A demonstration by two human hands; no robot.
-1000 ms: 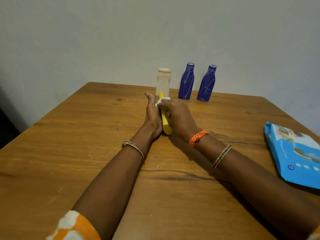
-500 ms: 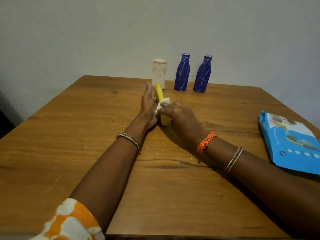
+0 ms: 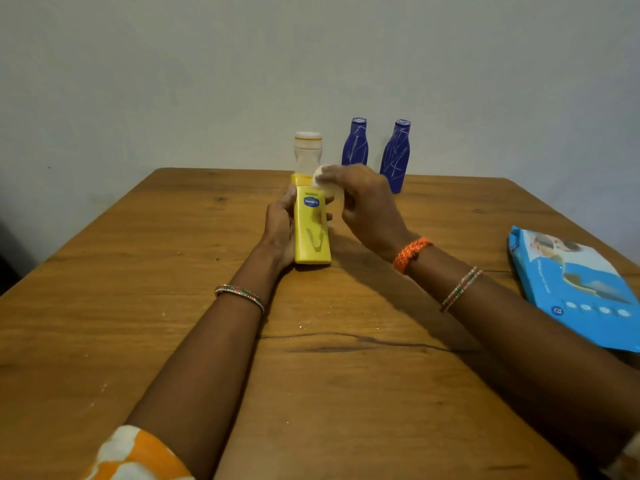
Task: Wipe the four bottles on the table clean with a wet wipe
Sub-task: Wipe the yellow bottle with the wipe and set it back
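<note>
1. A left hand [image 3: 277, 230] grasps a yellow bottle [image 3: 311, 233] at mid-table, its base resting on the wooden table [image 3: 138, 306], label facing up.
2. A right hand [image 3: 363, 206] pinches a white wipe [image 3: 325, 185] against the bottle's upper end.
3. Behind, a pale bottle [image 3: 307, 148] and two blue bottles [image 3: 354, 142] [image 3: 396, 155] stand near the wall; whether any has been wiped cannot be told.
4. A blue pack of wipes [image 3: 575, 289] lies at the table's right edge.

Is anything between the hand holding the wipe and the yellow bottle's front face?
Nothing visible. The right hand pinches the wet wipe right at the top of the yellow Vaseline bottle, which the left hand holds with its label face exposed.
</note>
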